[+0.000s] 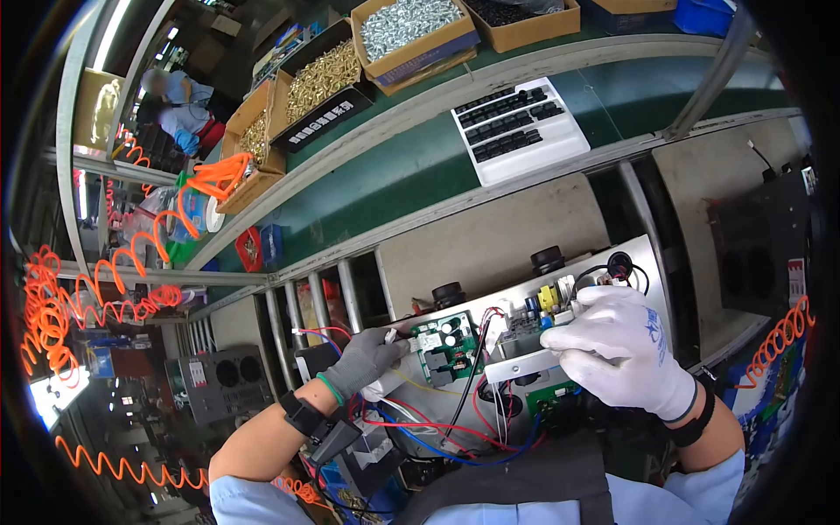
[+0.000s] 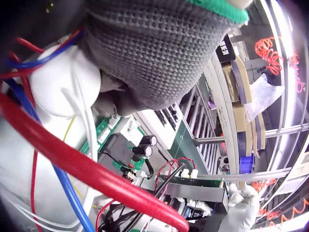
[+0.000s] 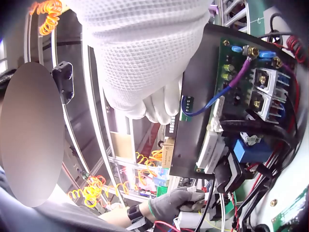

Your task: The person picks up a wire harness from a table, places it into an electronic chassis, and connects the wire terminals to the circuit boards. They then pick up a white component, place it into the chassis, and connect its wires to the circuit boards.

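My left hand (image 1: 366, 360), in a grey glove, pinches a small white piece (image 1: 391, 336) at its fingertips. Under that hand lies a white cylinder (image 2: 67, 82), with red and blue wires across it. A green circuit board (image 1: 444, 348) sits just right of these fingers. My right hand (image 1: 626, 346), white-gloved, grips the end of a circuit board assembly (image 1: 525, 328) with a metal plate (image 3: 198, 140). In the right wrist view its fingers pass behind that plate; the thumb is hidden there. Both boards lie over a silver metal chassis (image 1: 643, 262).
Loose red, blue and white wires (image 1: 455, 433) spread along the chassis's near side. Beyond the rollers (image 1: 350, 296), a white tray (image 1: 525, 166) holds rows of black parts. Boxes of screws (image 1: 407, 31) line the shelf. Orange coiled hoses (image 1: 52, 324) hang at the left.
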Tool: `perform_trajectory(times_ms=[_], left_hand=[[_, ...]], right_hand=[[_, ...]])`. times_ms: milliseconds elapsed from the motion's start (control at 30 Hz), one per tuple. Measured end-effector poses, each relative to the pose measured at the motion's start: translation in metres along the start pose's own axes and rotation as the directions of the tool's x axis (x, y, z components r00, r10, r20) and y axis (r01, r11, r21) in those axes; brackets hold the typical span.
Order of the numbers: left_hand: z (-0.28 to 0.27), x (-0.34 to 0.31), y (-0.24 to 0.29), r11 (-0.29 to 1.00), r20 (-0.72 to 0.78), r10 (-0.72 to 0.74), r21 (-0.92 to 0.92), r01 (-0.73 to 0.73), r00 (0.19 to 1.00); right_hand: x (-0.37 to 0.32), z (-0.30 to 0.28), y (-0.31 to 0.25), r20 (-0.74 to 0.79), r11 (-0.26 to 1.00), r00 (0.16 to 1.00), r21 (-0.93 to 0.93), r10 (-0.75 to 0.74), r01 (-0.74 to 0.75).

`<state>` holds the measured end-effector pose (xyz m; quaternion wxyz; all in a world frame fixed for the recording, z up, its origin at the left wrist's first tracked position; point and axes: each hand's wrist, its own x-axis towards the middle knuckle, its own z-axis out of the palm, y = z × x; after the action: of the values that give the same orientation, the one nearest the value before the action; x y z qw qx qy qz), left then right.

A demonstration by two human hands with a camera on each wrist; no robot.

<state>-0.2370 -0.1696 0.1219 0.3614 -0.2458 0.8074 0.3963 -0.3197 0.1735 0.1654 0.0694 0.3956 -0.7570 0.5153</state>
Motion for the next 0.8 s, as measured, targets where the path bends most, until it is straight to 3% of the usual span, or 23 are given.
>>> perform_trajectory(times_ms=[100,267,467,533,633,733,800], left_hand=[[0.002,0.007,-0.01,0.992,-0.006,-0.008,0.124,0.009,1.0],[0.005,0.008,-0.009,0.991,-0.035,0.039,0.129,-0.035,0.999],[0.013,0.001,0.012,0.968,-0.066,0.066,0.246,-0.048,0.996],[0.015,0.008,0.006,0.955,-0.081,0.083,0.293,-0.056,0.993],[0.015,0.01,0.007,0.923,-0.082,0.084,0.382,-0.046,0.993],[0.011,0.007,0.013,0.948,-0.062,0.093,0.31,-0.07,0.994],[0.003,-0.002,0.019,0.96,-0.06,0.109,0.265,-0.09,0.992]], right_hand=[[0.0,0.0,-0.001,0.007,1.0,1.0,0.011,0.015,-0.015],[0.0,-0.001,0.002,-0.012,0.998,0.999,-0.027,-0.052,0.051],[-0.001,-0.002,0.002,0.074,0.999,0.996,0.004,0.046,-0.046],[0.003,0.002,0.001,-0.022,0.997,0.997,-0.028,-0.068,0.068],[0.004,-0.001,-0.001,-0.001,0.998,0.999,-0.038,-0.042,0.042],[-0.003,0.003,-0.001,-0.065,0.994,0.995,-0.074,-0.081,0.076],[-0.008,0.003,0.002,-0.04,0.999,0.999,0.053,0.015,-0.013]])
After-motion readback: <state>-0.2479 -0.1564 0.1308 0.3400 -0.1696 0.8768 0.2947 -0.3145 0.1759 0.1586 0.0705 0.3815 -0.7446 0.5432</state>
